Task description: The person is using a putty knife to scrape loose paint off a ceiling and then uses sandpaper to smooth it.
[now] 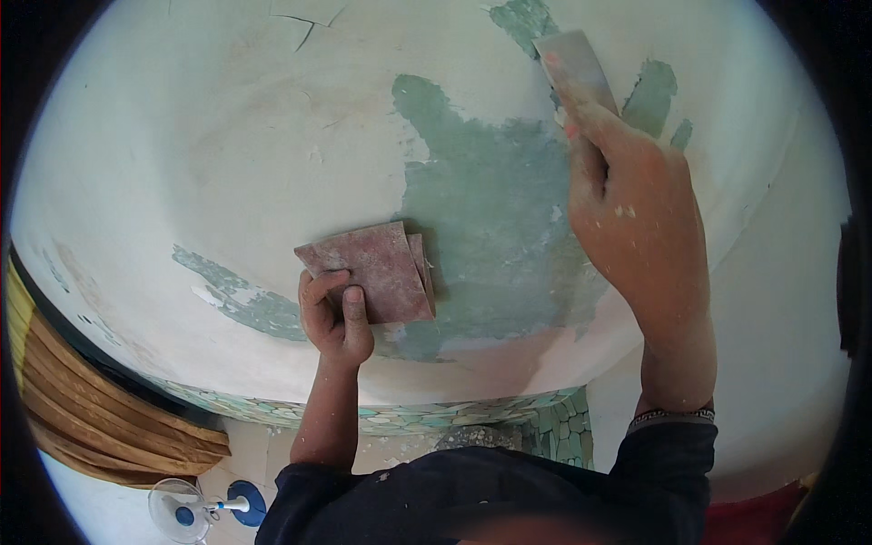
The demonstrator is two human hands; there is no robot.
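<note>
1. Dark short-sleeved shirt (454,500) nearest the camera, across bottom edge; blocks part of the floor.
2. Left hand (336,318): thumb and fingers pinched on folded reddish-brown sandpaper (368,268), dusty, held in front of the wall (227,163). Covers left edge of the large green patch (495,218); contact with wall, cannot tell.
3. Right hand (640,209): clamped round a flat-bladed scraper (586,68), upper right, blade by the topmost green patch (522,23). Fist hides most of the handle; flecks on skin. Patterned bracelet (672,416) at wrist.
4. Hands well apart, each on its own tool.
5. Wall off-white, coating gone in ragged patches; cracked flap (309,11) top left.
6. Lower surroundings: green stone-pattern strip (563,436) below wall, partly behind shirt; gold-brown curtain (109,391) left; white-and-blue fan (186,513) lower left; red item (754,520) lower right, kind unclear.
</note>
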